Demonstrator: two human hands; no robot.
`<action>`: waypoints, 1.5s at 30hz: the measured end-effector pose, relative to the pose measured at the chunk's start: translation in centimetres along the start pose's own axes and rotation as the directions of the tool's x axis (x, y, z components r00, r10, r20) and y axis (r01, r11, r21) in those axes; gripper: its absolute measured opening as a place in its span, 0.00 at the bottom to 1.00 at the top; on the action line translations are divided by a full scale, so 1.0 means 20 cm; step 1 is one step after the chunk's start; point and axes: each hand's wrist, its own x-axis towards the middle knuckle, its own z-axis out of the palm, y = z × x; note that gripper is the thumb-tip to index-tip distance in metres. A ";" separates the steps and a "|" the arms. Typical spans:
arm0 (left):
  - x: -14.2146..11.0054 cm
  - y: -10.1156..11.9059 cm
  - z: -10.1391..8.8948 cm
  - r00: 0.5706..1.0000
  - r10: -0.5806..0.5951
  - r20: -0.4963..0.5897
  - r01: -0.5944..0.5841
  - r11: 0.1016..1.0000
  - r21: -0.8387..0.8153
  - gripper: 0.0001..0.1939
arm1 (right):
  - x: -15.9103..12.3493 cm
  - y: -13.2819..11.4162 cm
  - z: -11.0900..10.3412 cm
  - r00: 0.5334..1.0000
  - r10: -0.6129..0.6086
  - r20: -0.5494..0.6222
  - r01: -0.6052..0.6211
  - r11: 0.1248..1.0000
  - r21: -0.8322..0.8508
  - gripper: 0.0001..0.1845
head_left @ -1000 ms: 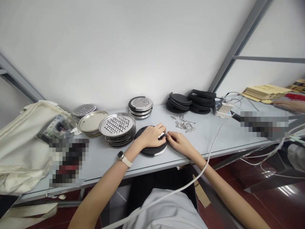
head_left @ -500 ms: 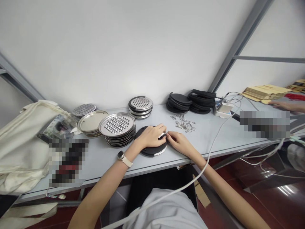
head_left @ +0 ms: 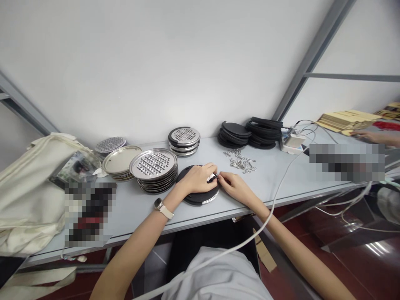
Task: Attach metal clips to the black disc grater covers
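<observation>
In the head view, my left hand (head_left: 200,179) lies bent over a black disc (head_left: 198,199) on the bench (head_left: 268,179); I can't tell its grip. My right hand (head_left: 235,187) pinches a small dark piece (head_left: 216,176) at the disc's 2 o'clock edge. Grater plates (head_left: 153,164) stand stacked at 10, metal clips (head_left: 242,161) at 2.
</observation>
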 end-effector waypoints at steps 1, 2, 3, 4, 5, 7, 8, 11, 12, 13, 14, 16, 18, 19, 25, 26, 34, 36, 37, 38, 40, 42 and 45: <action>0.00 0.00 0.00 1.000 0.003 -0.004 -0.003 1.000 0.002 0.07 | 0.00 0.00 0.00 1.000 0.000 -0.002 0.000 1.000 -0.001 0.15; 0.00 0.00 0.00 1.000 0.005 -0.006 -0.005 1.000 0.006 0.07 | 0.00 0.00 0.00 1.000 -0.001 -0.005 0.001 1.000 -0.001 0.16; 0.00 0.00 0.00 1.000 0.007 -0.005 -0.007 1.000 0.009 0.07 | 0.00 0.00 0.00 1.000 -0.003 -0.007 0.003 1.000 -0.001 0.16; 0.00 0.00 0.00 1.000 0.007 -0.003 -0.007 1.000 0.012 0.07 | 0.00 0.00 0.00 1.000 -0.005 -0.010 0.005 1.000 0.000 0.16; 0.00 0.00 0.00 1.000 0.007 0.000 -0.007 1.000 0.015 0.06 | 0.00 0.01 0.00 1.000 -0.009 -0.011 0.009 1.000 0.002 0.15; 0.00 0.00 0.00 1.000 0.007 0.007 -0.007 1.000 0.016 0.06 | 0.00 0.01 0.00 1.000 -0.014 -0.010 0.014 1.000 0.003 0.15; 0.00 0.00 0.00 1.000 0.007 0.009 -0.007 1.000 0.015 0.06 | 0.00 0.01 0.00 1.000 -0.016 -0.008 0.016 1.000 0.002 0.15; 0.00 0.00 -0.01 1.000 0.000 0.016 0.000 1.000 0.008 0.06 | 0.00 0.00 0.00 1.000 -0.017 -0.003 0.017 1.000 0.002 0.15; 0.00 0.01 -0.01 1.000 -0.003 0.019 0.003 1.000 0.005 0.06 | 0.00 0.00 0.00 1.000 -0.017 -0.002 0.017 1.000 0.003 0.15; 0.00 0.01 -0.01 1.000 -0.008 0.021 0.007 1.000 0.004 0.07 | 0.00 0.00 0.00 1.000 -0.018 -0.001 0.018 1.000 0.003 0.15; 0.00 0.01 -0.01 1.000 -0.010 0.022 0.010 1.000 0.002 0.07 | 0.00 0.00 0.00 1.000 -0.018 -0.002 0.018 1.000 0.002 0.15; 0.00 0.01 -0.01 1.000 -0.015 0.023 0.015 1.000 -0.005 0.07 | 0.00 0.01 0.00 1.000 -0.015 -0.004 0.015 1.000 -0.001 0.15; 0.00 0.00 -0.01 1.000 -0.020 0.021 0.021 1.000 -0.022 0.07 | 0.00 0.01 0.00 1.000 -0.012 -0.007 0.012 1.000 -0.004 0.15; 0.00 0.00 -0.01 1.000 -0.024 0.017 0.024 0.999 -0.037 0.07 | 0.00 0.01 0.00 1.000 -0.012 -0.008 0.012 1.000 -0.003 0.15; 0.00 -0.01 0.00 0.998 -0.055 -0.025 0.052 0.990 -0.128 0.06 | 0.00 0.00 0.00 1.000 -0.013 -0.006 0.013 1.000 0.004 0.16; 0.00 -0.01 0.00 0.998 -0.061 -0.025 0.057 0.989 -0.133 0.06 | 0.00 0.00 0.00 1.000 -0.012 -0.004 0.012 1.000 0.004 0.16; 0.01 -0.03 0.01 0.995 -0.097 -0.020 0.092 0.978 -0.188 0.07 | 0.00 0.01 0.00 1.000 -0.013 -0.010 0.013 1.000 0.005 0.16; 0.01 -0.03 0.02 0.994 -0.107 -0.017 0.101 0.970 -0.219 0.07 | 0.00 0.01 0.00 1.000 -0.011 -0.009 0.011 1.000 0.006 0.16; 0.02 -0.03 0.02 0.994 -0.109 -0.016 0.103 0.967 -0.235 0.07 | 0.00 0.01 0.00 1.000 -0.009 -0.007 0.010 1.000 0.007 0.16; 0.02 -0.04 0.02 0.994 -0.112 -0.015 0.104 0.963 -0.248 0.07 | 0.00 0.01 0.00 1.000 -0.008 -0.005 0.008 1.000 0.008 0.16; 0.02 -0.04 0.02 0.993 -0.116 -0.014 0.108 0.958 -0.265 0.07 | 0.00 0.00 0.00 1.000 -0.008 0.000 0.008 1.000 0.009 0.16; 0.02 -0.04 0.02 0.992 -0.122 -0.014 0.114 0.956 -0.270 0.07 | 0.00 0.00 0.00 1.000 -0.002 -0.002 0.002 1.000 0.013 0.16; 0.02 -0.04 0.02 0.993 -0.121 -0.016 0.112 0.954 -0.277 0.07 | 0.00 0.00 0.00 0.999 0.024 -0.020 -0.024 0.999 0.033 0.14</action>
